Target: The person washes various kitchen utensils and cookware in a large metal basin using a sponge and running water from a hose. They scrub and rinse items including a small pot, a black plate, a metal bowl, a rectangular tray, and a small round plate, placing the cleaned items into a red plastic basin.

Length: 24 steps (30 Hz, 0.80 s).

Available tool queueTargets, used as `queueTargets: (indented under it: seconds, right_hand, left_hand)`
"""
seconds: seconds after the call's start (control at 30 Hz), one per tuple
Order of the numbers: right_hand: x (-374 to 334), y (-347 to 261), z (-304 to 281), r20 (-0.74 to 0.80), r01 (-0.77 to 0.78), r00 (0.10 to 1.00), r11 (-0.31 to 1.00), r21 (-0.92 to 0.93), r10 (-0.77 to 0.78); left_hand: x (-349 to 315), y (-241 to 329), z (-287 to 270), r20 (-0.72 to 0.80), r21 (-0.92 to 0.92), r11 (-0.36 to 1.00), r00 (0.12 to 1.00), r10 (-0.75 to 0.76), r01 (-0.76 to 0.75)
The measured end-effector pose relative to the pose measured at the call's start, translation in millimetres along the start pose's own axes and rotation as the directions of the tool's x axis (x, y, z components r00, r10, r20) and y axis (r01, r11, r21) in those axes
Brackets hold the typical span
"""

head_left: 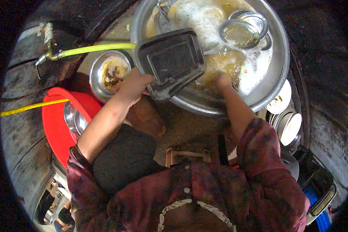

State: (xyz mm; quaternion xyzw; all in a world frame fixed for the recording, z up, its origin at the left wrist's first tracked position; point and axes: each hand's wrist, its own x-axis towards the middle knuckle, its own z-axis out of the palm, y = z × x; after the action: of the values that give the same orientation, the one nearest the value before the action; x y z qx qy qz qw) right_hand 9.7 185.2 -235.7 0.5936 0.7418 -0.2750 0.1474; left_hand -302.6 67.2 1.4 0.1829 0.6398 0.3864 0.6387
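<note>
My left hand (135,85) is closed on the near left edge of a black rectangular tray (172,62). The tray is tilted over the near left rim of a wide metal basin (283,58) of murky, foamy water. My right hand (222,80) reaches into that water at the near side. Its fingers are hidden below the surface, so I cannot tell whether they hold anything. Beyond it, several round metal dishes (240,35) lie partly in the water at the right. A metal handle (162,11) shows at the basin's far left.
A green hose (98,48) runs from a wall tap (50,55) to the basin. Left of me are a metal bowl (94,79) with food scraps and a red tub (54,120) holding metalware. Stacked plates (289,129) stand at the right; a small stool (187,154) is below me.
</note>
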Motion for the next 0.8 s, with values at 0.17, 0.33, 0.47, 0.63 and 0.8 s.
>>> queueTargets:
  seconds: [0.17,0.33,0.47,0.63,0.8]
  right_hand:
    - [-76,-126,-96,-0.199,0.308,0.949,0.850,0.428,-0.244]
    - [-144,-221,-137,-0.502,0.701,0.713,0.469,0.538,-0.489]
    - [-109,-239,-107,-0.647,0.872,0.470,0.428,0.236,-0.601]
    - [-46,-182,-83,-0.560,0.620,0.683,0.778,0.103,-0.469]
    - [-29,-122,-70,-0.178,0.156,0.976,0.975,0.156,-0.128]
  left_hand:
    - [1,-32,-16,-0.041,-0.156,0.984,0.996,0.082,-0.087]
    - [-1,-14,-6,-0.030,0.062,0.996,0.998,-0.055,0.057]
    - [2,-27,-7,-0.028,0.021,0.996,0.995,0.092,-0.091]
    - [-6,-21,-8,0.088,-0.033,0.991,0.988,0.130,-0.128]
    - [-4,-20,-1,0.100,-0.025,0.990,0.985,0.142,-0.140]
